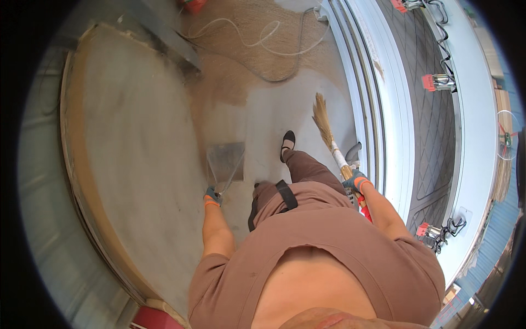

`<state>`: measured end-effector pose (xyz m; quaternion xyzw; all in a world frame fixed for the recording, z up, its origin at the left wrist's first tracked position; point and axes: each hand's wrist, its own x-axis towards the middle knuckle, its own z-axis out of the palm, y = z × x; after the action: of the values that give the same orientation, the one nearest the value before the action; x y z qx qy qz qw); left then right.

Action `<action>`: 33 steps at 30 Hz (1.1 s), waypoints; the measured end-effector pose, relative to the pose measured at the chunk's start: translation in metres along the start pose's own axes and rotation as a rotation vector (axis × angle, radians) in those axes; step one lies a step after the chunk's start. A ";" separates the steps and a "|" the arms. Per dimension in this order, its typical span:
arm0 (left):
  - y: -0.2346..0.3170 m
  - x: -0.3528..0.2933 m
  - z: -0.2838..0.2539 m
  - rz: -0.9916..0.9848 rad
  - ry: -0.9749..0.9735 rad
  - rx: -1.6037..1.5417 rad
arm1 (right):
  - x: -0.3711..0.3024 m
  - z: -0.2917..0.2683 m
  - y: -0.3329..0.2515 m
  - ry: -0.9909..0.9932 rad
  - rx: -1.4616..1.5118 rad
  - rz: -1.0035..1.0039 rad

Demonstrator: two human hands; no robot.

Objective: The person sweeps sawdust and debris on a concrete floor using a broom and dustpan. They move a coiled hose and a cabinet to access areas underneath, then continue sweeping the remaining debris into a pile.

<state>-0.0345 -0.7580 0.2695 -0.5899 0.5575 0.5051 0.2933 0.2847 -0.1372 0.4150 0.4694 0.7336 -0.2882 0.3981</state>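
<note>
My right hand (356, 182) is wrapped firmly round the broom (341, 160); my left hand (212, 196) closes on the handle of the dustpan (226, 160). To sweep well, I should keep strokes low and the pan's lip flat. The broom lies right of my black shoe (287, 143), bristles pointing far, its long axis slanting from near right to far left.
</note>
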 end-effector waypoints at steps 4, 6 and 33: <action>0.032 -0.056 0.029 -0.008 0.206 0.245 | 0.027 -0.060 -0.010 -0.090 0.058 0.078; 0.057 -0.071 0.028 0.020 0.266 0.282 | 0.047 -0.090 -0.040 -0.093 0.043 0.138; 0.320 0.031 0.684 1.186 -0.119 2.100 | 0.260 -0.123 -0.214 -0.303 0.256 0.537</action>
<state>-0.5282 -0.2131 0.0927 0.3078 0.8662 -0.1117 0.3774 -0.0134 -0.0037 0.2666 0.6439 0.4740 -0.3296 0.5021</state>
